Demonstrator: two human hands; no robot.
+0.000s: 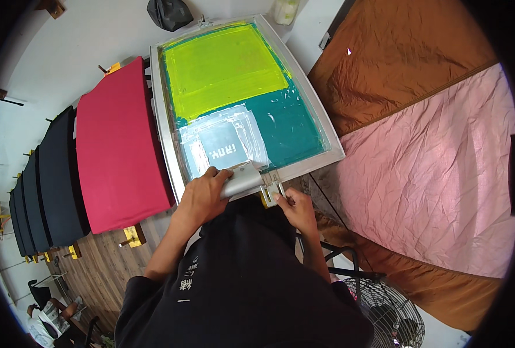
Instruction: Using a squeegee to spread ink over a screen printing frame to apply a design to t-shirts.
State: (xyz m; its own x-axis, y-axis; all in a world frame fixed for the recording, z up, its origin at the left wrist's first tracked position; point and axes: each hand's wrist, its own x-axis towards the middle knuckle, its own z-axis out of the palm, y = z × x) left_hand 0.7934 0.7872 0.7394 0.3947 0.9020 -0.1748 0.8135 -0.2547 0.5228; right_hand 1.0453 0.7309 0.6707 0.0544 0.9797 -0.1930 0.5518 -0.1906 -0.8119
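Note:
A screen-printing frame (168,130) with pale metal sides lies in front of me. Its mesh carries a yellow-green area (222,69) at the far end, a teal area (295,130) and a smeared white ink patch (257,139) around lettering. My left hand (202,194) is closed on a silver squeegee (243,181), which lies along the frame's near edge. To its right, my right hand (297,210) grips a metal bracket (273,192) at that same edge, thumb and fingers pinched on its side. The squeegee's blade is hidden from view.
Left of the frame stands a board covered in red fabric (121,151), then several boards in black fabric (60,174). Brown cloth (385,52) and pink cloth (431,168) spread at the right. A wire-caged fan (388,313) sits low right. A black bag (169,14) hangs beyond.

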